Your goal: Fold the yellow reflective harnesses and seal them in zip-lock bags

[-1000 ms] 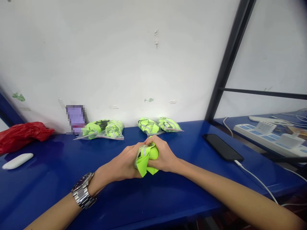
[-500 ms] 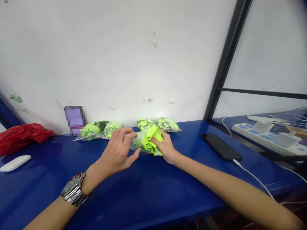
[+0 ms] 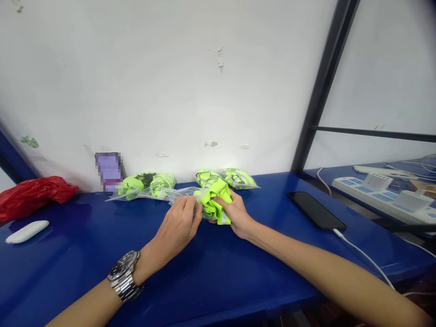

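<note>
My right hand (image 3: 240,214) grips a crumpled neon-yellow reflective vest (image 3: 214,200) with a pale reflective strip along its lower edge. The left part of the vest sits inside a clear plastic bag (image 3: 184,193). My left hand (image 3: 180,222), with a metal watch on its wrist, pinches the bag's edge beside the cloth; its fingertips are partly hidden. Behind the vest lie two bagged yellow bundles, a right one (image 3: 240,178) and a left one (image 3: 205,176). Farther left, more bagged yellow bundles (image 3: 146,184) rest against the wall.
On the blue table (image 3: 211,281), a black phone (image 3: 316,210) with a white cable lies at right. A red plastic bag (image 3: 34,193) and a white oblong object (image 3: 27,232) lie at left. A blurred phone (image 3: 111,172) leans on the wall. Beyond the black post (image 3: 323,86) sits a power strip (image 3: 384,200).
My left hand has closed from spread fingers to a pinch on the plastic bag, moving slightly right. My right hand keeps its grip on the vest.
</note>
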The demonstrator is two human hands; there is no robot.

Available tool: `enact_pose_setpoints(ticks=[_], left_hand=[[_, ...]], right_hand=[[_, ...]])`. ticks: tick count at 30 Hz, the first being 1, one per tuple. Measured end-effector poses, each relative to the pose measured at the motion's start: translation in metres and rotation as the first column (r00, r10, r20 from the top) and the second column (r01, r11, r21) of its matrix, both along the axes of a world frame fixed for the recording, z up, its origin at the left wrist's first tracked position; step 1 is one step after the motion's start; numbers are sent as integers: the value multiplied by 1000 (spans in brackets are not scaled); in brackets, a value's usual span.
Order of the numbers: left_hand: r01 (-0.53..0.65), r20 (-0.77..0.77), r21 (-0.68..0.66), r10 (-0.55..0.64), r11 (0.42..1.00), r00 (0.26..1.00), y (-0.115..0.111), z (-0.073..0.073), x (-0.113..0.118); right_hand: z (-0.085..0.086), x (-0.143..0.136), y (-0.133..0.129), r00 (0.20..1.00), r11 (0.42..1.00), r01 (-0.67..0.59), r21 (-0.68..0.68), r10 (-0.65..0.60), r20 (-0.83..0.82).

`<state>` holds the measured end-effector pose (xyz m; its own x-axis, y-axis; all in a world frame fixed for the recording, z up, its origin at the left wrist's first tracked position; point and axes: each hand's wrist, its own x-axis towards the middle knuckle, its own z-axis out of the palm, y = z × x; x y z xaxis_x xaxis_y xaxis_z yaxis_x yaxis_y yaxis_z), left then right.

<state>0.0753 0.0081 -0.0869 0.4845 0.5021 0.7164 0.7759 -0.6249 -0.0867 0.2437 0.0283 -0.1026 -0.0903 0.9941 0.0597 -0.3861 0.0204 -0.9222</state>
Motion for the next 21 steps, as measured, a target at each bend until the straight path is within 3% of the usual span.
enact_pose_setpoints(ticks=[3,8,16,21], left_hand=[[-21,-15,-9,21,1000,1000,0,-2,1],[69,101,-205,-49,976,994,2,-3,1],[127,218,-418,-36,900,975,4,-2,0],[45,200,-434,48,900,979,9,-8,-3]], right_hand=[[-3,0,1,998,997,53,50,-54,15],[-10,3,6,993,974,106,199,-112,24],[-17,4,9,995,967,81,240,-91,31],[-20,4,7,944,934,104,342,-201,262]])
